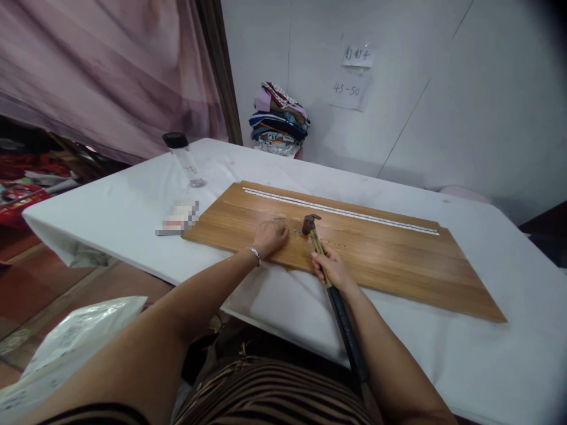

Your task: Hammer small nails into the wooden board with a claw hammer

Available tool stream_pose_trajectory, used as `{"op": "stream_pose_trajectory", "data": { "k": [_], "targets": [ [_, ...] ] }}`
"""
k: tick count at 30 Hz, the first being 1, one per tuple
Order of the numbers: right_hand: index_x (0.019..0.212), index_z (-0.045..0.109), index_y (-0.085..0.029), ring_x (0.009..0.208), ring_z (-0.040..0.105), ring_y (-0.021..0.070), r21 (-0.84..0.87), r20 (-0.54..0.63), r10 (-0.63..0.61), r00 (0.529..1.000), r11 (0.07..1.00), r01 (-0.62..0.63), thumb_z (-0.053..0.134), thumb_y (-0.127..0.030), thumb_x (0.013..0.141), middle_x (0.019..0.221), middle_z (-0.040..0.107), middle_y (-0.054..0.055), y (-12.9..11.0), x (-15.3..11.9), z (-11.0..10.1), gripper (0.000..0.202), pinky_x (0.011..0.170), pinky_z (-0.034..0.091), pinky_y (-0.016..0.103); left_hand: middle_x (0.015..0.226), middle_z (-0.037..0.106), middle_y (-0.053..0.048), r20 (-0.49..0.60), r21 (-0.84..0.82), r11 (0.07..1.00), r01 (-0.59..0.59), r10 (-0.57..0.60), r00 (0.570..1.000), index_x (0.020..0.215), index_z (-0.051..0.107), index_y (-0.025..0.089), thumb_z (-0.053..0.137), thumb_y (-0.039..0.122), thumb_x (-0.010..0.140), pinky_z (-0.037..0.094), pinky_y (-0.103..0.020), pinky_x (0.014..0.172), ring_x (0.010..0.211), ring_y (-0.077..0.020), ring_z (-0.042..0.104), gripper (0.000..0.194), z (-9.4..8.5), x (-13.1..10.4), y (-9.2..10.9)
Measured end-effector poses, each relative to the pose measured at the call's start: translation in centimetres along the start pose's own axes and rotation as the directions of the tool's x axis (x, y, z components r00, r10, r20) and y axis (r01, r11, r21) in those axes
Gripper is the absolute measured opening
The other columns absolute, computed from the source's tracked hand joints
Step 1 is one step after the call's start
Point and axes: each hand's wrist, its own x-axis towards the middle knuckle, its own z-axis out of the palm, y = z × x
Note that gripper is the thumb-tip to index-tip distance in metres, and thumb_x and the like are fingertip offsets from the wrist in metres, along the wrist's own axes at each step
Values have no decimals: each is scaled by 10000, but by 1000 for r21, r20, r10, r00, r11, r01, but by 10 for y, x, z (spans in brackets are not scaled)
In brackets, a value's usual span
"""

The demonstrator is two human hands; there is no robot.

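Observation:
A wooden board point(390, 260) lies on the white-covered table, with a row of small nails point(333, 242) near its middle. My right hand point(332, 267) is wrapped round the handle of a hammer point(339, 307); the hammer's rusty head is over the board, just right of my left hand. My left hand point(271, 237) rests on the board with its fingers closed; what they hold, if anything, is too small to make out. A few loose nails point(279, 219) seem to lie just behind it. Two white strips point(341, 211) run along the board's far side.
On the table point(119, 200), left of the board, stand a clear bottle with a black lid point(183, 158) and a blurred-out box point(178, 218). Folded clothes point(280, 121) are stacked behind the table by the wall. A plastic bag point(75, 348) is at the lower left.

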Motion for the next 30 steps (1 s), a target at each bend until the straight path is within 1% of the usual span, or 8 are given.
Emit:
{"op": "stream_pose_trajectory", "data": {
  "k": [6,10,14,21,24,30],
  "targets": [
    [876,460,-220,277,343,60,6,-12,-21,1000,1000,21,601,-433,721,475,468,-126,0,0,0,299,268,271,189,995,718,-143,7,11,1000,-2,2,1000,896,714,155,359,362,935,431,-332,812,921,-236,651,413,-1,0,1],
    [815,433,-223,284,354,55,-12,-9,1,1000,1000,-1,606,-438,721,486,476,-120,0,0,0,291,267,272,184,984,720,-142,4,4,1000,-7,7,1000,893,717,164,347,370,936,433,-338,804,912,-240,653,425,-1,0,1],
    [843,444,-220,290,359,58,-7,-7,-1,1000,1000,1,607,-435,726,490,478,-120,0,0,0,294,272,273,184,983,722,-135,-13,1,1000,-8,8,1000,875,714,167,358,363,935,428,-332,798,912,-235,654,410,-1,-1,1],
    [849,451,-215,285,358,56,-7,4,23,1000,1000,-23,613,-448,713,475,475,-123,-1,-1,1,315,268,274,177,995,720,-143,13,0,1000,0,0,1000,901,719,155,356,368,936,426,-331,823,932,-233,653,423,-3,-1,2],
    [891,461,-214,281,351,56,11,2,0,1000,1000,0,612,-441,716,474,474,-128,-1,-1,1,324,266,274,175,986,720,-152,16,-12,1000,3,-3,1000,889,724,147,359,365,931,428,-338,824,935,-243,655,428,-4,-1,3],
    [837,436,-224,275,356,54,41,-12,-13,1000,999,14,626,-441,706,474,474,-126,-2,1,2,317,261,290,173,973,718,-153,-5,2,1000,-28,28,1000,898,729,143,338,351,936,438,-342,795,905,-241,656,444,-2,-1,3]
  ]
}}
